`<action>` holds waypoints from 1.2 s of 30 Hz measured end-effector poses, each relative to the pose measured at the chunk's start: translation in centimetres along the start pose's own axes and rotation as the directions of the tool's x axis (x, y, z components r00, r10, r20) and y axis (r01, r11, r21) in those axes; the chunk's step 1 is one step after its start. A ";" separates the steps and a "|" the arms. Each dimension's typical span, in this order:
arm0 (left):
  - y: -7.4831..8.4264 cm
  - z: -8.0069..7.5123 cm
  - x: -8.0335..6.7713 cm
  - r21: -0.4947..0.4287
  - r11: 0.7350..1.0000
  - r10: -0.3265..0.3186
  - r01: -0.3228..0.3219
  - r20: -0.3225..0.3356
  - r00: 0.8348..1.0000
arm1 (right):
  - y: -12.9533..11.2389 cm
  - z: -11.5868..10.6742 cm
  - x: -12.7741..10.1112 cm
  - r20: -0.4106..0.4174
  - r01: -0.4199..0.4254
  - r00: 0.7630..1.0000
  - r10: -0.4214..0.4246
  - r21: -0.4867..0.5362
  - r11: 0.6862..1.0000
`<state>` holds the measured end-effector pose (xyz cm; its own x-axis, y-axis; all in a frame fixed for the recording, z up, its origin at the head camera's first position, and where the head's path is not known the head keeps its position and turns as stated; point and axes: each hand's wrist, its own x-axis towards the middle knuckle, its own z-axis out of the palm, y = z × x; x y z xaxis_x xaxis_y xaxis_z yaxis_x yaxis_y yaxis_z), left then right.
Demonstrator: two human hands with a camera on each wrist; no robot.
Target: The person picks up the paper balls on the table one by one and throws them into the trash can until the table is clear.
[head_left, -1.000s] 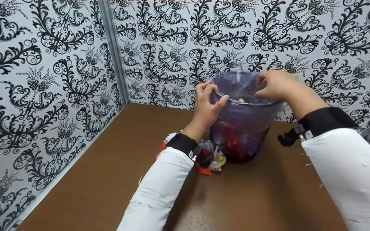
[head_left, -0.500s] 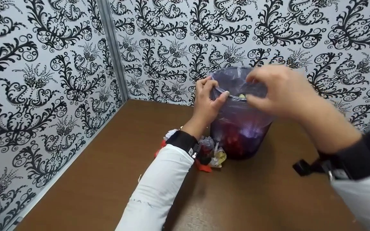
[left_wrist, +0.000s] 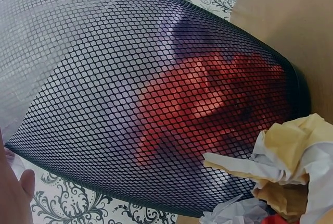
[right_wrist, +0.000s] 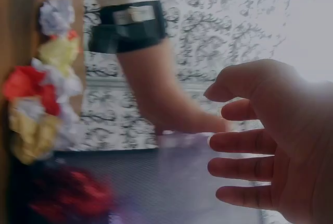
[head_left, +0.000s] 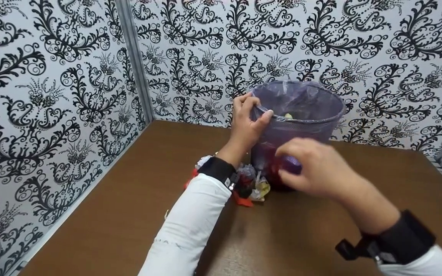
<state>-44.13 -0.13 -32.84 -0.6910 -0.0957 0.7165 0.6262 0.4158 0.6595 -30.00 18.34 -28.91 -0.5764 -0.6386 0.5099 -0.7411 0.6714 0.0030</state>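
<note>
A dark mesh wastebasket point(head_left: 297, 132), lined with a thin purple-tinted plastic bag point(head_left: 317, 105), stands at the back of the table. My left hand point(head_left: 246, 124) grips its near-left rim, thumb and fingers over the bag's folded edge. In front of the basket hovers my right hand point(head_left: 313, 166), slightly blurred. The right wrist view shows its fingers point(right_wrist: 242, 143) loosely extended with nothing between them. Through the mesh, red crumpled paper point(left_wrist: 203, 94) shows low in the basket. A small yellowish piece point(head_left: 288, 115) shows inside, near the rim.
Crumpled paper balls point(right_wrist: 34, 130) in red, yellow, white and grey lie on the brown table point(head_left: 140, 184) beside the basket, partly hidden by the left forearm. Patterned wall panels point(head_left: 198, 57) enclose the back and left side.
My right hand has let go of the bag's right edge, drawn back toward me and dropped in front of the basket. My left hand keeps its hold on the rim.
</note>
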 end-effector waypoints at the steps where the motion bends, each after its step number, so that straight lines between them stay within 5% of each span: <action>1: 0.0 0.0 0.0 0.000 1.000 0.006 -0.006 -0.006 1.000 | 0.1 0.8 -0.3 0.011 -0.008 1.000 0.008 0.013 1.000; 17: -0.2 0.3 0.1 -0.008 1.000 -0.001 0.001 -0.014 1.000 | 0.1 11.4 -2.2 0.184 -0.122 0.978 0.103 0.096 0.988; 26: -0.1 0.2 0.0 -0.009 1.000 -0.020 0.020 -0.006 1.000 | 0.4 13.4 -3.0 0.275 -0.176 0.951 0.141 0.106 0.979; 36: 0.0 0.3 -0.1 -0.009 1.000 0.020 -0.020 -0.031 0.999 | 1.1 13.7 -3.3 0.229 -0.212 0.954 0.193 0.061 0.975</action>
<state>-44.18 0.12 -32.94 -0.6667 -0.1152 0.7363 0.6434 0.4097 0.6467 -33.61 16.08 -42.38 -0.7717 -0.5657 0.2905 -0.6217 0.7672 -0.1576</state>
